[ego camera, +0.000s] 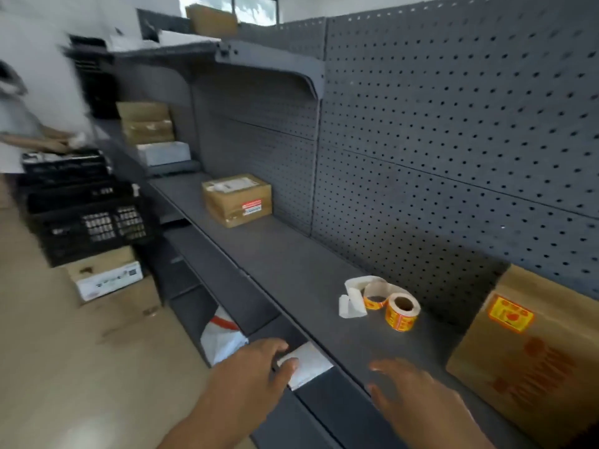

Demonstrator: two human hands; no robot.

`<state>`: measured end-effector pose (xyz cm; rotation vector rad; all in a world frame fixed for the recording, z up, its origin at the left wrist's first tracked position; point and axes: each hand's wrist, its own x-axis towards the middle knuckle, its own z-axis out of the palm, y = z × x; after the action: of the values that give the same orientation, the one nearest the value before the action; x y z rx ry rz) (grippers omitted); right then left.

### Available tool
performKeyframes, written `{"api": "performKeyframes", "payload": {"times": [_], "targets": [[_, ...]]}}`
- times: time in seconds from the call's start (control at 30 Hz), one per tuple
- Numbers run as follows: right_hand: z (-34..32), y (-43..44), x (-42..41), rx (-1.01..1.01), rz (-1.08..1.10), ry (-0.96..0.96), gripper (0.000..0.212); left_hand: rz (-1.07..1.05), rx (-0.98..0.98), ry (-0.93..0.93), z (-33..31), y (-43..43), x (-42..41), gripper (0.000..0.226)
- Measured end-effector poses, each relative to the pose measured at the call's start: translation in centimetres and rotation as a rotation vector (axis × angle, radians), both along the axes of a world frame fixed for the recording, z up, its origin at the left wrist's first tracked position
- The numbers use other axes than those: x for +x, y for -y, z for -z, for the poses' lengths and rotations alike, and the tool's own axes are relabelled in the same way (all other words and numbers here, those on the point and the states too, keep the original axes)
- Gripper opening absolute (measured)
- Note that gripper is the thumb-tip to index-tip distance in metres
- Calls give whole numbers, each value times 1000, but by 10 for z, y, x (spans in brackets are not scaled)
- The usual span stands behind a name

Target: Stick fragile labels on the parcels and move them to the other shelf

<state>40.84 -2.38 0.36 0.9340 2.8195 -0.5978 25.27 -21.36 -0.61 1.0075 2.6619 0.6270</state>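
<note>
While a roll of orange fragile labels [402, 314] lies on its side on the dark shelf [291, 267], its backing strip [353, 298] curling loose to the left, two parcels sit well apart along the same shelf. At the right edge, a brown parcel [531, 354] stands against the pegboard [453, 140] and already carries an orange label [510, 314] on its upper face, so it looks ready to be moved. Farther back, a smaller box [236, 199] shows a white shipping slip on top and a red and white sticker on its front; whether that is a fragile label is too small to tell. The roll lies between them, within easy reach of both hands, probably so that labels can be peeled as needed. Nearest the camera, the left hand [256, 367] reaches down past the shelf's front edge and its fingers [287, 364] rest on a white packet [308, 366] on the tier below, seemingly to draw it out; the grip does not look closed yet. The right hand [411, 396] hovers open over the shelf, fingers spread, holding nothing. Stacked boxes and black crates [84, 209] stand at the far left, beside another person's arm [35, 139].
</note>
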Motion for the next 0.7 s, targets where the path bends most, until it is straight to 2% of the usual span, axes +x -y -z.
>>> {"api": "performKeyframes", "payload": {"times": [0.03, 0.13, 0.17, 0.23, 0.27, 0.43, 0.7], "targets": [[2, 1, -15, -7, -26, -9, 91, -42, -11, -3, 1, 11, -7, 47], [6, 10, -58, 59, -108, 2, 96, -172, -43, -6, 2, 42, -29, 44], [8, 13, -71, 72, -146, 2, 89, -208, -46, -14, 2, 52, -37, 42], [9, 21, -97, 88, -201, 2, 40, -275, -46, -41, 3, 69, -53, 40], [9, 28, -111, 75, -215, -17, 27, -307, -48, -57, 3, 77, -62, 39], [9, 60, -184, 84, -326, -12, 41, -402, -44, -103, 10, 115, -116, 41], [7, 114, -296, 139, -376, -33, 37, -444, -26, -135, 10, 164, -210, 46]]}}
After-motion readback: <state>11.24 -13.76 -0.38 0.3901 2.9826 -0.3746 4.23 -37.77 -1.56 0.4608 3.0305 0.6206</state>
